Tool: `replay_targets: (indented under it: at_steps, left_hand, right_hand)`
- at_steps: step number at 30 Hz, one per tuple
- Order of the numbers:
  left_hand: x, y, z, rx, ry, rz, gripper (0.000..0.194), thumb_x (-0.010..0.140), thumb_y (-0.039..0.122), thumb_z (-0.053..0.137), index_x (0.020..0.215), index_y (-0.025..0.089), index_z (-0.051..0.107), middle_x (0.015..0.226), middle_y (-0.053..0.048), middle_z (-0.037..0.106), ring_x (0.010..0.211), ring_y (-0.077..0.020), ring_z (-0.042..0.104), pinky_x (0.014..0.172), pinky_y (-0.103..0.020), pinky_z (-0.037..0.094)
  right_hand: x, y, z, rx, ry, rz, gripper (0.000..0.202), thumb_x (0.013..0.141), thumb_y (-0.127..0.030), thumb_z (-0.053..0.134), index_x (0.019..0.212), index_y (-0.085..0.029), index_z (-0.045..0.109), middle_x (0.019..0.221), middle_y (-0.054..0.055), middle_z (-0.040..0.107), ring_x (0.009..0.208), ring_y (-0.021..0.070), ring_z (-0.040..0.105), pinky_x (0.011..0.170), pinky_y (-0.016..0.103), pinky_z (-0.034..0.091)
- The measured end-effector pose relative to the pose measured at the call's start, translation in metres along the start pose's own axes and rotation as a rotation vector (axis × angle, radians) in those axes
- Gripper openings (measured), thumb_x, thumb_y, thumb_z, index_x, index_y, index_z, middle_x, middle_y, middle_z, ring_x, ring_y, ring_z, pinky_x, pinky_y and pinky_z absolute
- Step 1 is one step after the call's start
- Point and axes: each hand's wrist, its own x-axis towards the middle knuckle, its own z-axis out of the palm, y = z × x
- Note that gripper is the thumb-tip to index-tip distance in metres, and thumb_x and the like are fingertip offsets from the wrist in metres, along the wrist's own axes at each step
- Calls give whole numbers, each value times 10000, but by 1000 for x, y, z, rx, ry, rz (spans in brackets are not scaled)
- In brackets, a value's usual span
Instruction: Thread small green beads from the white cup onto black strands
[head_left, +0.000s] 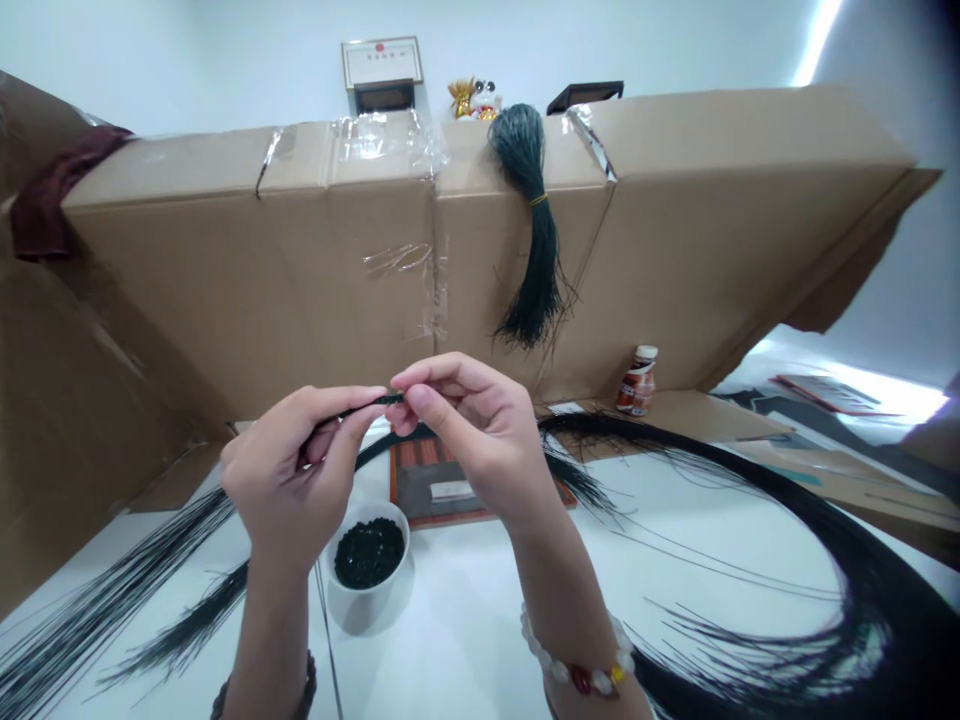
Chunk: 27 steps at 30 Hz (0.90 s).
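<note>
- Nearest the camera: right wrist in a pale bead bracelet (580,681), worn behind the wrist, so probably clear of the fingertips. The black bundle (817,525) sweeps round beside it in a wide arc, presumably to keep its length from kinking.
- Left hand (300,465): thumb and forefinger pinched on a dark strand (388,400); remaining fingers curled in, likely to steady it.
- Right hand (469,430): thumb and forefinger closed on the strand's end. Fingertips nearly meet; the short span between probably limits bending. Detail at the tip too small to read.
- Strand location: raised above the tabletop (457,640), about midway between the hands, in full view.
- Bowl (375,597): white, on the tabletop below the hands, nearer the left. Holds small dark beads (369,553); the wall likely stops them rolling away, and the spot suits a short reach.
- Board (442,518): flat on the tabletop behind the bowl, partly hidden by the right hand.
- Hank (551,270): draped over the cardboard (285,280) edge, gathered by a yellow tie (538,200). Hanging presumably keeps the lengths straight and untangled.
- Bottle (637,382): upright near the cardboard's foot, well apart from the hands, presumably out of the way.
</note>
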Motion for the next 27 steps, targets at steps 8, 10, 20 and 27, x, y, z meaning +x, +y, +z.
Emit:
replay_targets:
  at_steps: [8, 10, 20, 27]
  left_hand:
    - [-4, -1, -8, 115, -14, 154, 210, 832, 104, 712, 918, 291, 751, 514, 88, 400, 449, -50, 340, 431, -236, 276]
    - [-5, -1, -9, 125, -9, 181, 244, 817, 89, 716, 933, 300, 750, 510, 89, 396, 443, -54, 338, 427, -237, 277]
    - [-5, 9, -11, 40, -70, 137, 294, 808, 32, 701, 953, 282, 756, 541, 79, 395, 468, -69, 335, 436, -255, 284]
    - [-2, 8, -8, -118, -70, 81, 307, 799, -4, 671, 933, 256, 762, 549, 84, 374, 467, -56, 321, 432, -239, 274]
  right_hand:
    - [-5, -7, -6, -97, -135, 41, 170, 950, -339, 643, 890, -182, 668, 828, 22, 706, 709, 120, 635, 698, 279, 507]
    - [-6, -7, -4, -69, -172, 29, 169, 960, -318, 631, 875, -175, 657, 798, 17, 679, 705, 113, 612, 673, 263, 484]
    - [-5, -1, 4, 126, -241, 68, 273, 1004, -359, 550, 790, -190, 543, 725, -31, 456, 647, 107, 377, 596, 273, 297]
    - [-3, 2, 7, 320, -279, 125, 279, 993, -325, 547, 754, -190, 501, 656, -49, 382, 605, 107, 317, 567, 289, 215]
